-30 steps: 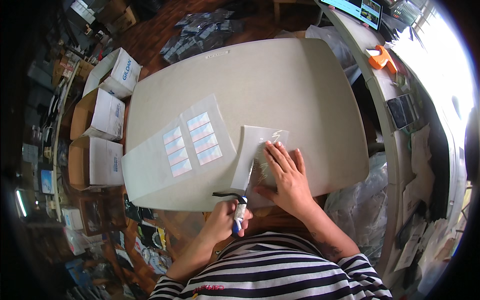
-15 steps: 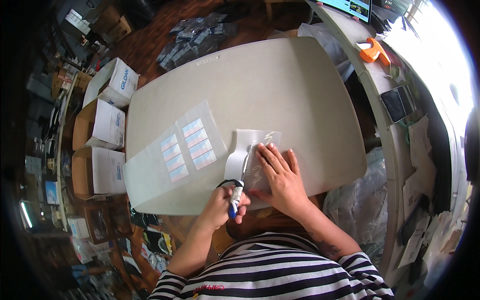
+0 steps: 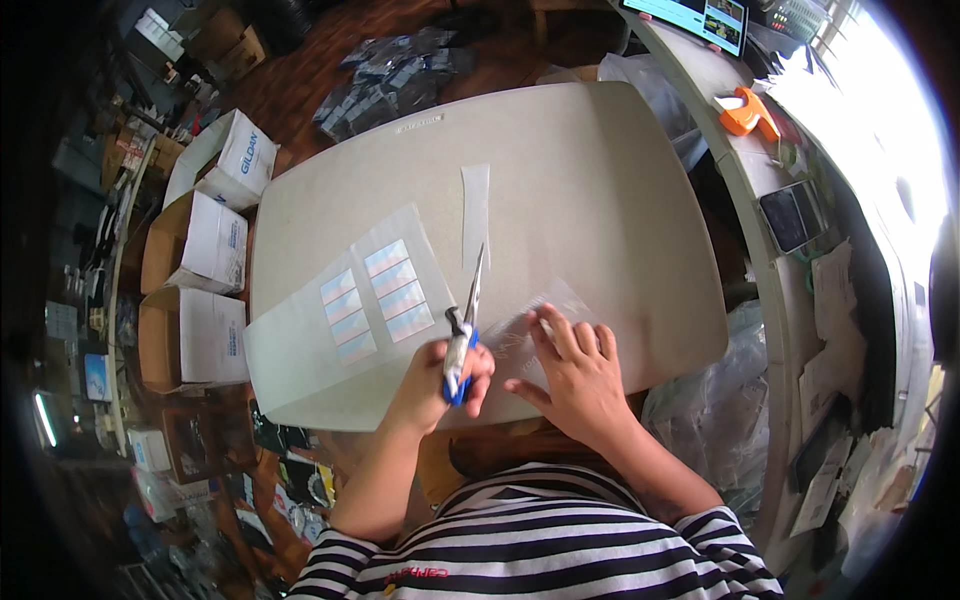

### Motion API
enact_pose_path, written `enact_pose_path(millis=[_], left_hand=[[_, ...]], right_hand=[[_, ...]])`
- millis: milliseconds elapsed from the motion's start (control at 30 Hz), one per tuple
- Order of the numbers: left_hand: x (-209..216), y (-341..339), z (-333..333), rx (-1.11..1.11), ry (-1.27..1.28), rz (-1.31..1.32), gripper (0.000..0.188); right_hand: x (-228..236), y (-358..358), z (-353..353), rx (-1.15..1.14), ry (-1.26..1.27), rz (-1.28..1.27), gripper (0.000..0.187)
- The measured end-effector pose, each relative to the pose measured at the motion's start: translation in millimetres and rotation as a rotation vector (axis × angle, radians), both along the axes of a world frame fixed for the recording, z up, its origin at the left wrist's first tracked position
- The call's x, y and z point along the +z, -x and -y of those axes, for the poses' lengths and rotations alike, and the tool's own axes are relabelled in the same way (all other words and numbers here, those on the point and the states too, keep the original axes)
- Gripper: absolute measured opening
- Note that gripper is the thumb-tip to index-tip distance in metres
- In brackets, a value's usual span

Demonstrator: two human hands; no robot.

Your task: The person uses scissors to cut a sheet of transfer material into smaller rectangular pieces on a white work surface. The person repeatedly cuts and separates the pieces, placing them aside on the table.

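Scissors (image 3: 461, 362) with blue and white handles are gripped in my left hand (image 3: 432, 385), their blades pointing away from me and looking closed together. My right hand (image 3: 585, 385) has its fingers spread over a see-through film piece (image 3: 515, 345) with pale lettering, near the table's front edge. Beyond the scissor tip lies a narrow whitish strip (image 3: 476, 205), apart from the film. To the left of the scissors, a larger translucent sheet (image 3: 290, 365) lies flat, bearing two columns of pale blue and pink rectangles (image 3: 397, 285).
All this rests on a beige table (image 3: 590, 160). Open cardboard boxes (image 3: 212, 335) line its left side. Along the right runs a counter with an orange tape dispenser (image 3: 742, 115), a phone (image 3: 793, 217) and a screen (image 3: 690, 15). Packaged items (image 3: 390, 75) lie on the floor beyond.
The strip has come off the film piece and now lies farther up the table. My left hand has drawn the scissors clear of the film, which sits turned under my right hand.
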State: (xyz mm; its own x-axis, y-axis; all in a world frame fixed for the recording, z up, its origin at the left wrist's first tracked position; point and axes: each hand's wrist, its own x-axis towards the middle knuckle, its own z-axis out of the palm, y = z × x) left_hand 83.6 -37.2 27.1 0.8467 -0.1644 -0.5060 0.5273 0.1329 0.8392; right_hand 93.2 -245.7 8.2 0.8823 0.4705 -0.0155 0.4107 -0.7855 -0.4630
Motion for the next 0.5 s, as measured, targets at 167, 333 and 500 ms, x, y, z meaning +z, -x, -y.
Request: enact_pose_path(millis=[167, 333, 500], left_hand=[[-6, 86, -27, 0.007, -0.024, -0.195, 0.018], [2, 137, -34, -0.021, -0.081, -0.334, 0.013], [3, 137, -24, -0.007, -0.042, -0.39, 0.024]], right_hand=[[-1, 19, 7, -0.002, 0.031, -0.012, 0.07], [-9, 30, -9, 0.139, 0.004, 0.07, 0.069], [-18, 39, -6, 0.153, 0.014, 0.187, 0.057]])
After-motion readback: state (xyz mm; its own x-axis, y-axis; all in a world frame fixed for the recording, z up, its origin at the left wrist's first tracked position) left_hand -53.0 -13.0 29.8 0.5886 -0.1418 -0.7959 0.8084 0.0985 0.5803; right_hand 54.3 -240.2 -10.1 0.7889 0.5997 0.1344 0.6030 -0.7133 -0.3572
